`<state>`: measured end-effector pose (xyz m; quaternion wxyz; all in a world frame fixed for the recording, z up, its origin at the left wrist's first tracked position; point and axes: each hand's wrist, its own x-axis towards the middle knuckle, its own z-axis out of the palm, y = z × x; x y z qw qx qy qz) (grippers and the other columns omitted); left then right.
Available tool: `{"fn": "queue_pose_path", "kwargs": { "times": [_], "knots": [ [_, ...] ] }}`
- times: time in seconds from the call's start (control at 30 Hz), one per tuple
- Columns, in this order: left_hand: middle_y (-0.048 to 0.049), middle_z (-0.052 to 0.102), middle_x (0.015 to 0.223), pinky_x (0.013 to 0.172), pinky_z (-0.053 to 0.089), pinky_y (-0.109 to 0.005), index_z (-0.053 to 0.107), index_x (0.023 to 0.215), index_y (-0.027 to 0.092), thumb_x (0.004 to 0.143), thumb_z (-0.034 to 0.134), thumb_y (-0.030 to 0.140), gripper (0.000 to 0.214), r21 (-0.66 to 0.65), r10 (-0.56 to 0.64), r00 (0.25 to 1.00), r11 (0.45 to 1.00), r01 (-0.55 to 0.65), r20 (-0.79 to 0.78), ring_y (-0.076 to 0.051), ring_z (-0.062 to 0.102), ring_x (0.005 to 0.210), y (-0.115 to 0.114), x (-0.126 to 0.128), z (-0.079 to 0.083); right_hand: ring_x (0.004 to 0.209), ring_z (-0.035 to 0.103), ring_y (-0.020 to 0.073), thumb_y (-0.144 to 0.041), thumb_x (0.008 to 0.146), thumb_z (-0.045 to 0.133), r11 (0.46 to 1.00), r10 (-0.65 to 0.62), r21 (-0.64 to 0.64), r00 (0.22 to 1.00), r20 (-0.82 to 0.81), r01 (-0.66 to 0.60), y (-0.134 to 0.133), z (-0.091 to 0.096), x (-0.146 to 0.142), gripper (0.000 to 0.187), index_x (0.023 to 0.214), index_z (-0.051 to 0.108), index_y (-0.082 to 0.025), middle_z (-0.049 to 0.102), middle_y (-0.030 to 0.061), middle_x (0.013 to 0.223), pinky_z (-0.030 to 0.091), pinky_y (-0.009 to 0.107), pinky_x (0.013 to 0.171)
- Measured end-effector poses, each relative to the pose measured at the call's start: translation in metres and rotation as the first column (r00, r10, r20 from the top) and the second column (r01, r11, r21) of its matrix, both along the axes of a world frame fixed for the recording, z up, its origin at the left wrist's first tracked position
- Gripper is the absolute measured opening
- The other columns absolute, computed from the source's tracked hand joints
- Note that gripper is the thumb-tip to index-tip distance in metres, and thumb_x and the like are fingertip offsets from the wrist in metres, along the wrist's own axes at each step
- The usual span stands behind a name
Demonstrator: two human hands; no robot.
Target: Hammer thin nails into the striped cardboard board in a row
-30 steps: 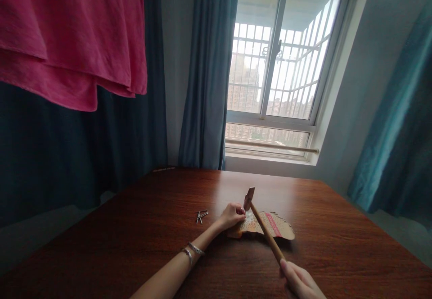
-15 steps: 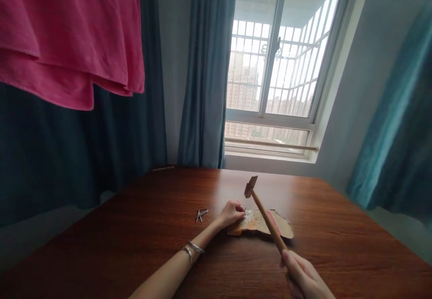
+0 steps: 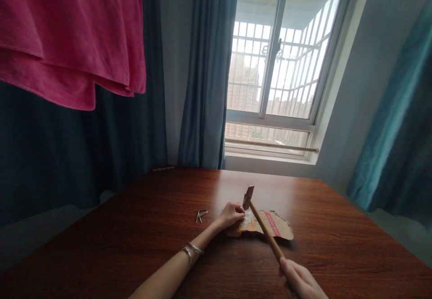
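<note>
My right hand (image 3: 299, 277) is wrapped round the lower end of a hammer's (image 3: 265, 230) wooden handle. The hammer head is at the fingertips of my left hand (image 3: 232, 213), which is closed in a pinch on a nail, mostly hidden by fingers and hammer. Under these fingertips lies a torn-edged piece of cardboard (image 3: 284, 228), pitted with many small holes and marked with a pink strip and an orange patch. The hammer handle crosses above it. To the left of my left hand, several loose nails (image 3: 201, 214) lie in a small crossed heap.
All of this is on a brown wooden table (image 3: 162, 227). A window (image 3: 263, 116) with bars outside stands beyond the table's far edge. Blue curtains (image 3: 205, 87) hang around it, and a pink cloth (image 3: 74, 42) hangs at the upper left.
The hammer head has come down from above the cardboard to my left fingertips, and my right hand has dropped slightly. My left hand and the loose nails stay in place.
</note>
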<state>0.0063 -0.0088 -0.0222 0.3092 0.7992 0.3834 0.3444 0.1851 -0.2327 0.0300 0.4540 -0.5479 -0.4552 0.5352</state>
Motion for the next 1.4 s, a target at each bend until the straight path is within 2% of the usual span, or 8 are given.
{"fn": "queue_pose_path", "kwargs": {
  "times": [0.23, 0.37, 0.53, 0.7, 1.0, 1.27, 1.4],
  "knots": [
    [-0.0032, 0.064, 0.076, 0.060, 0.040, -0.020, 0.068, 0.069, 0.013, 0.064, 0.061, 0.023, 0.013, -0.012, 0.006, 1.000, 1.000, -0.006, 0.013, -0.013, 0.055, 0.067, 0.001, 0.001, -0.001, 0.033, 0.011, 0.0023, -0.076, 0.059, 0.048, 1.000, 0.001, -0.016, 1.000, -0.025, -0.001, -0.002, 0.005, -0.002, 0.056, 0.064, 0.044, -0.020, 0.019, -0.0130, 0.038, 0.006, 0.019, 0.035],
    [-0.0031, 0.064, 0.074, 0.060, 0.040, -0.020, 0.068, 0.069, 0.013, 0.064, 0.060, 0.023, 0.014, -0.015, 0.015, 1.000, 1.000, -0.015, -0.010, -0.013, 0.055, 0.066, 0.001, 0.001, -0.001, 0.034, 0.016, 0.0025, -0.075, 0.056, 0.052, 1.000, -0.012, -0.007, 1.000, -0.012, 0.012, -0.001, 0.004, -0.002, 0.056, 0.060, 0.042, -0.020, 0.019, -0.0124, 0.037, 0.006, 0.020, 0.036],
    [-0.0035, 0.065, 0.075, 0.060, 0.039, -0.020, 0.067, 0.067, 0.012, 0.064, 0.060, 0.022, 0.013, 0.014, 0.006, 1.000, 1.000, -0.006, 0.013, -0.013, 0.055, 0.066, 0.002, 0.000, -0.002, 0.033, 0.013, 0.0024, -0.074, 0.058, 0.051, 0.999, -0.015, -0.033, 0.997, -0.078, 0.012, 0.001, 0.001, -0.002, 0.055, 0.065, 0.043, -0.020, 0.020, -0.0130, 0.038, 0.005, 0.019, 0.035],
    [-0.0028, 0.065, 0.073, 0.060, 0.039, -0.021, 0.068, 0.070, 0.012, 0.064, 0.061, 0.026, 0.016, -0.030, 0.016, 1.000, 0.999, -0.016, -0.023, -0.013, 0.056, 0.066, 0.000, 0.000, -0.001, 0.035, 0.018, 0.0017, -0.076, 0.054, 0.052, 0.999, -0.033, -0.030, 0.999, 0.000, 0.033, 0.001, -0.008, -0.001, 0.058, 0.059, 0.044, -0.018, 0.020, -0.0121, 0.040, 0.007, 0.018, 0.037],
    [-0.0025, 0.065, 0.072, 0.058, 0.040, -0.021, 0.067, 0.071, 0.013, 0.064, 0.061, 0.027, 0.017, -0.041, 0.029, 1.000, 0.999, -0.030, -0.007, -0.013, 0.056, 0.066, 0.000, 0.001, 0.000, 0.030, 0.011, 0.0008, -0.072, 0.063, 0.048, 0.999, 0.025, -0.019, 0.985, -0.173, -0.029, 0.007, 0.002, 0.002, 0.053, 0.070, 0.044, -0.020, 0.021, -0.0142, 0.034, 0.006, 0.017, 0.033],
    [-0.0021, 0.064, 0.071, 0.058, 0.040, -0.020, 0.067, 0.070, 0.012, 0.064, 0.060, 0.026, 0.016, -0.020, 0.008, 0.999, 1.000, -0.007, 0.033, -0.013, 0.056, 0.065, 0.004, 0.000, -0.006, 0.028, 0.010, 0.0000, -0.075, 0.063, 0.044, 0.999, 0.033, -0.029, 0.995, -0.096, -0.036, 0.011, -0.019, 0.010, 0.056, 0.070, 0.045, -0.019, 0.021, -0.0142, 0.031, 0.005, 0.016, 0.032],
    [-0.0018, 0.063, 0.071, 0.061, 0.040, -0.021, 0.067, 0.070, 0.013, 0.065, 0.060, 0.026, 0.016, -0.033, 0.004, 1.000, 0.999, -0.003, 0.030, -0.013, 0.056, 0.067, 0.004, 0.001, -0.004, 0.029, 0.010, 0.0003, -0.074, 0.063, 0.045, 0.999, 0.016, -0.029, 0.995, -0.097, -0.019, 0.011, -0.023, 0.012, 0.056, 0.069, 0.045, -0.019, 0.021, -0.0140, 0.032, 0.005, 0.016, 0.032]
  ]
}}
